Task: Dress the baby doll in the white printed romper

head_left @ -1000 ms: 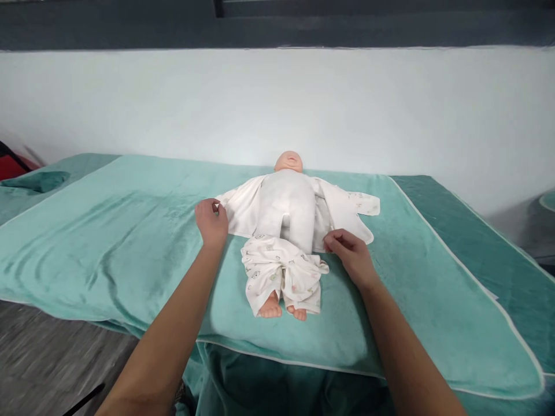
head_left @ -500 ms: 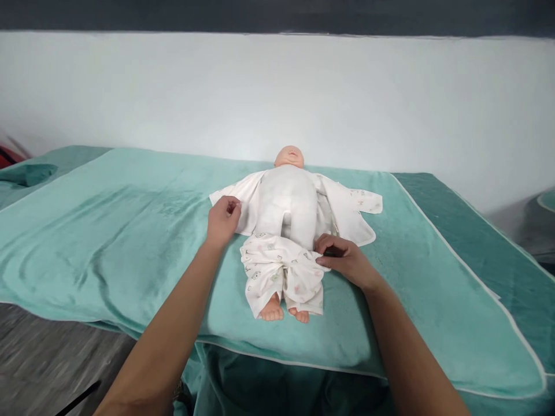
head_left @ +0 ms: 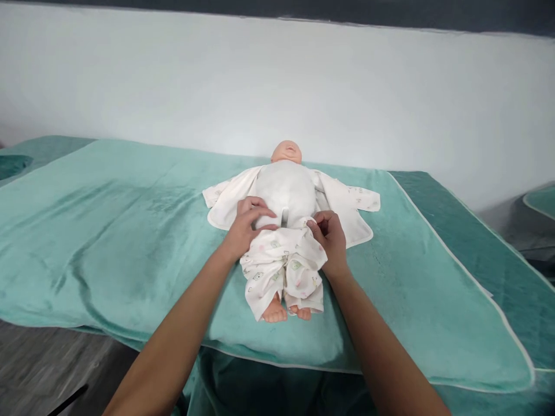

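A baby doll (head_left: 286, 185) lies on its back, its head toward the wall and its bare feet toward me. Patterned white baby pants (head_left: 281, 260) cover its lower legs and are bunched around the thighs. Beneath its body a white baby shirt (head_left: 351, 199) is spread out, unfastened, with its sleeves to both sides. My right hand (head_left: 330, 237) pinches the waistband at the doll's right-hand thigh in view. On the other thigh rests my left hand (head_left: 251, 224), thumb and fingers apart just above the pants' edge, with nothing visible between them.
A light green blanket (head_left: 130, 231) lies under the doll on a table with a darker green cover (head_left: 468, 231). Behind stands a white wall (head_left: 277, 81). Grey wooden floor (head_left: 47, 358) shows at the lower left.
My left hand has moved right from the shirt's edge onto the doll's thigh. My right hand has drawn the pants' waistband up the right-hand thigh. The view has shifted slightly.
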The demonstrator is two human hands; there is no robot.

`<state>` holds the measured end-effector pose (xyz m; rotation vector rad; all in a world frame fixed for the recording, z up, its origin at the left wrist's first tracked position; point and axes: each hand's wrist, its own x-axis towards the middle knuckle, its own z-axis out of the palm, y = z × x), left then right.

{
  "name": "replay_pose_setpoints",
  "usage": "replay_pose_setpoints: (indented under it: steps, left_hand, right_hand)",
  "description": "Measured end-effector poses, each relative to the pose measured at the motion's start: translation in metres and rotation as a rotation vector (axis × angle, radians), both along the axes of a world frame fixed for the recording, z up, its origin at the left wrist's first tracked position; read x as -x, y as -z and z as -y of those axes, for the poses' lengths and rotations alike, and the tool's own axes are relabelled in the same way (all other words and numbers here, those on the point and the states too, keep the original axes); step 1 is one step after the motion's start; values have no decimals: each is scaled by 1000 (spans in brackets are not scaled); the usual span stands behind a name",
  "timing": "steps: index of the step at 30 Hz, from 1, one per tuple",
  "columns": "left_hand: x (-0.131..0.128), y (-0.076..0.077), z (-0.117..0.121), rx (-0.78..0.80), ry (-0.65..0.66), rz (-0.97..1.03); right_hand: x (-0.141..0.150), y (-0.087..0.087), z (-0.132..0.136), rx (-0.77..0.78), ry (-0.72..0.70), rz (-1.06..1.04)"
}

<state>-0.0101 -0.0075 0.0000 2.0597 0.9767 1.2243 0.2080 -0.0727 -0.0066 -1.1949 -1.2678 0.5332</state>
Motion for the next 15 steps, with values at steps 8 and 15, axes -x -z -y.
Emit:
replay_pose_setpoints:
  steps: [8, 15]
  left_hand:
    - [1, -10, 9, 29, 400, -206]
    - [9, -14, 12, 126, 491, -81]
  right_hand:
    - [2, 6, -2, -69, 90, 133]
    - [1, 10, -2, -31, 101, 133]
